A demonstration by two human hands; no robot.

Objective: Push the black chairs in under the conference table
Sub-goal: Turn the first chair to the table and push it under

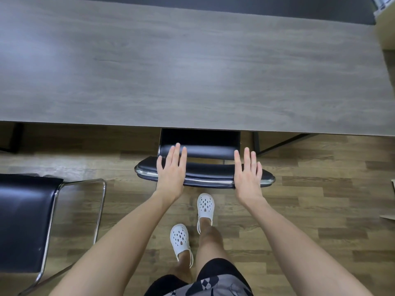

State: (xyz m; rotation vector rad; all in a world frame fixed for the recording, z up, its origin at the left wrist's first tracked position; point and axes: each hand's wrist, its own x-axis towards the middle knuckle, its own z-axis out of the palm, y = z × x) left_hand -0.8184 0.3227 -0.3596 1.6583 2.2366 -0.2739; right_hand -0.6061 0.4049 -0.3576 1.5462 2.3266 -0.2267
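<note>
A black chair (208, 170) stands straight ahead of me, its seat mostly hidden beneath the grey wooden conference table (192, 71). Only its padded backrest with a chrome rim sticks out past the table edge. My left hand (172, 170) lies flat over the left part of the backrest top, fingers spread and pointing forward. My right hand (248, 174) lies flat over the right part in the same way. Neither hand grips anything. A second black chair (23, 223) with a chrome frame stands at the lower left, well out from the table.
Wood-plank floor (310, 210) lies around me. My feet in white clogs (205, 205) stand just behind the chair. Dark table legs (257, 143) show under the edge to the right of the chair and at the far left. A pale cardboard piece (390, 216) shows at the right border.
</note>
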